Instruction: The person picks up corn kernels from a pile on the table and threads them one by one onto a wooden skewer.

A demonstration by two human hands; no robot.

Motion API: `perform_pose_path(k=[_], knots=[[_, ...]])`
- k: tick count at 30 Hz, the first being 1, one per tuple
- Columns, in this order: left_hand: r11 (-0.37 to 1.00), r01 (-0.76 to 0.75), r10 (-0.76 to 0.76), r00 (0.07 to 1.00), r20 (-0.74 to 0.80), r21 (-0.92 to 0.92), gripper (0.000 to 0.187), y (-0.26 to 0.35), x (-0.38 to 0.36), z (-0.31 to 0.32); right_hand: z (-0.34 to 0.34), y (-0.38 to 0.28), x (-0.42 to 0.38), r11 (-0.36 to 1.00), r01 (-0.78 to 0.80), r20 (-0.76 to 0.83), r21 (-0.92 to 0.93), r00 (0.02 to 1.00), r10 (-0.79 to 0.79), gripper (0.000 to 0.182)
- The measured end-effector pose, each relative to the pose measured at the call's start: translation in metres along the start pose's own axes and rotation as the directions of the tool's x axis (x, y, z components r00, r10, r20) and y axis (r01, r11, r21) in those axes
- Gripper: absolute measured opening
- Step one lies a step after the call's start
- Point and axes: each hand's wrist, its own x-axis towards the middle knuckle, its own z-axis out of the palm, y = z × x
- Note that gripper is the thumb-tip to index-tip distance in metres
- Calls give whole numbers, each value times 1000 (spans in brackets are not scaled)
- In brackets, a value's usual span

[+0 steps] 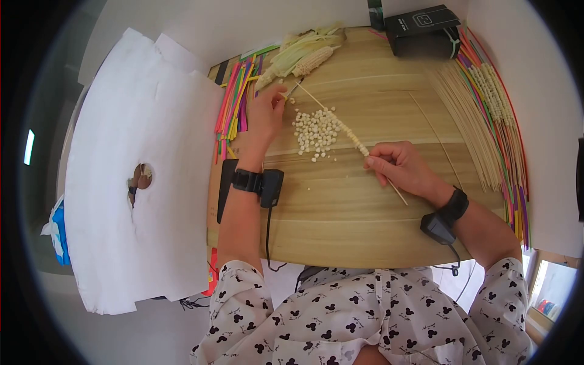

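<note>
A thin wooden skewer (313,97) with pale corn kernels (350,134) threaded along its middle slants across the table. My right hand (398,164) pinches it just below the lowest kernel, and its bare lower end sticks out past my fingers. My left hand (266,115) is left of the skewer's upper tip, fingers curled and thumb close to them. Whatever is between those fingers, if anything, is too small to make out. Just beyond the fingertips lies a slim dark tool with a bit of yellow (295,89). Loose kernels (315,131) lie in a pile between my hands.
Husked corn cobs (313,61) lie at the back. Colourful strips (233,103) are bundled at left. Bare skewers (468,115) and kernel-threaded skewers (494,94) line the right side, with a single skewer (435,135) nearer. A black box (422,30) stands at the back right.
</note>
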Motion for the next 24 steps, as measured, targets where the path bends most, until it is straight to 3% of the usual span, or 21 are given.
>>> perform_pose_path(k=[1, 3, 6, 10, 16, 22, 24], knots=[[1000, 2, -2, 1000, -1, -1, 21, 1, -1, -3, 0, 0, 0, 1000, -2, 0, -1, 1000, 2, 19], [998, 35, -25, 982, 188, -53, 17, -1, -4, -9, 0, 2, 0, 1000, -5, 0, -8, 1000, 5, 19], [996, 62, -41, 948, 315, -58, 17, 2, -8, -9, 0, 1, -1, 1000, -10, -3, -18, 1000, 10, 19], [999, 9, 6, 959, 283, -53, 16, -1, -10, -2, 0, 2, 1, 1000, -5, -8, -14, 1000, 5, 20], [994, 82, -54, 947, 317, -77, 14, 14, -8, 2, 0, -5, 0, 1000, -15, -1, -27, 1000, 15, 20], [995, -31, 54, 964, 259, -91, 11, 6, -7, 8, -2, 2, 1, 999, -20, 4, -42, 1000, 21, 19], [997, 10, 10, 970, 244, -80, 9, 8, -10, 6, -2, 3, 1, 999, -15, -5, -42, 1000, 15, 19]])
